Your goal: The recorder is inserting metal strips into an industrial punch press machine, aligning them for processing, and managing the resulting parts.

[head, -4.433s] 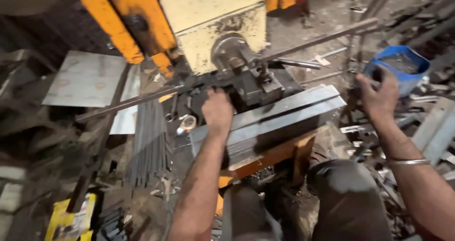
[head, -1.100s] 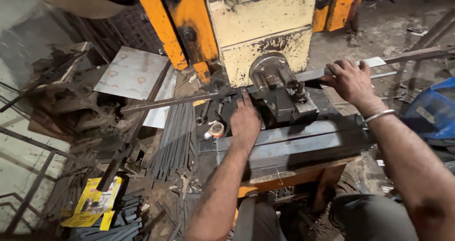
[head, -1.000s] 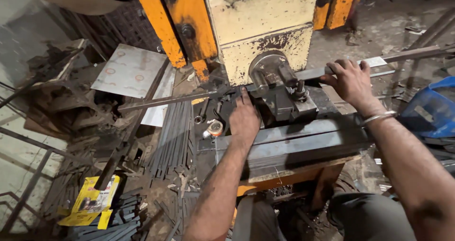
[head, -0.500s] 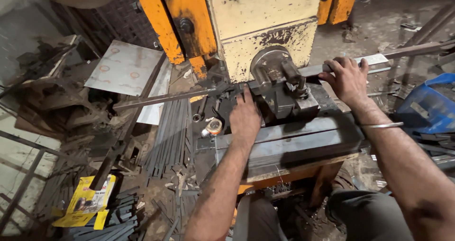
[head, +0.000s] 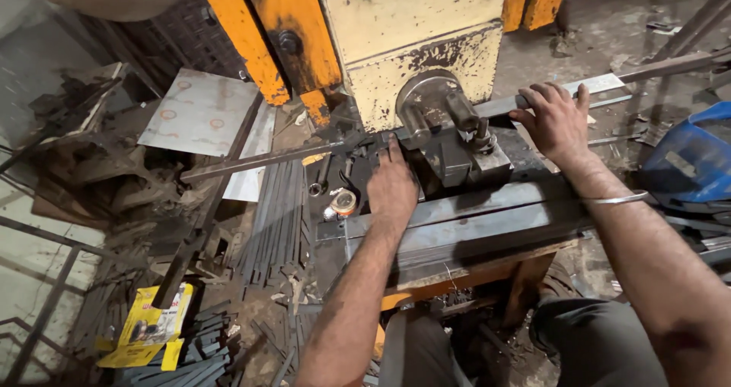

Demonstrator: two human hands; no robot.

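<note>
Scrap-strewn floor surrounds the press bed (head: 457,227); both hands' fingers grip a steel bar (head: 266,158).

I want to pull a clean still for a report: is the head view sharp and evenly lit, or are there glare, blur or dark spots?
Head view: mostly sharp on the left hand, right hand and long metal bar; light falls unevenly, bright on the pale steel sheet, murky in the scrap at lower left; wide-angle bending toward the edges; no strong glare.

Both hands, left (head: 392,187) and right (head: 556,120), grip the long steel bar (head: 282,158) at the press (head: 415,44).
</note>
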